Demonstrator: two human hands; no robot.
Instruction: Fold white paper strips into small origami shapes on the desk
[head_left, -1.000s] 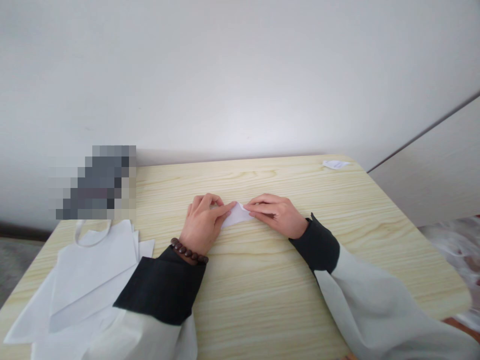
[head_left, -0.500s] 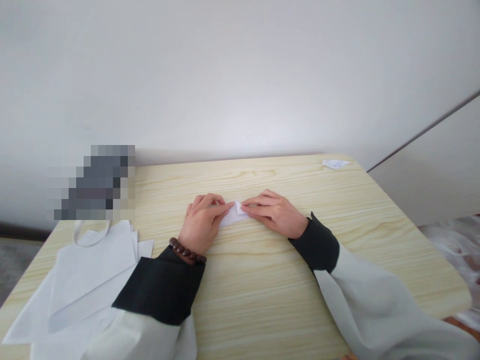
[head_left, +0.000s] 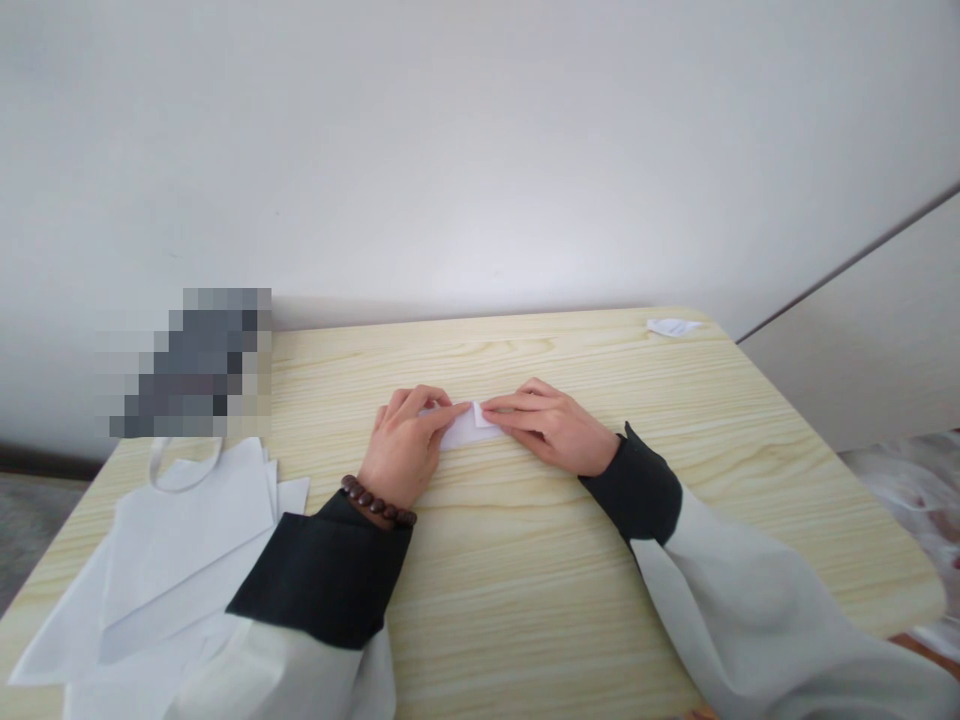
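Two pale sleeves (head_left: pixel 757 580) with black cuffs (head_left: pixel 322 580) reach in from the bottom of the frame, the left one overlapping loose white sheets (head_left: pixel 187 530) spread over the lower left of the surface (head_left: pixel 510 600); a pale loop (head_left: pixel 156 470) lies at their far edge. At the centre, a left hand (head_left: pixel 401 445) wearing a dark beaded bracelet (head_left: pixel 379 505) and a right hand (head_left: pixel 559 430) face each other over a small folded paper (head_left: pixel 466 433), low against the surface. Each grip is clamped on it, the left at its left end, the right at its right, with a little flap (head_left: pixel 480 415) showing between. The paper looks very light, soft where single, probably stiffer along folds, easily creased and apt to slide; its ends, pinched flat beside the fold, seem the best holds. Farther off, a pixelated dark object (head_left: pixel 195 350) sits at left, a white paper piece (head_left: pixel 673 327) lies near the surface's far right corner, and a plain wall (head_left: pixel 480 150) fills the upper frame.
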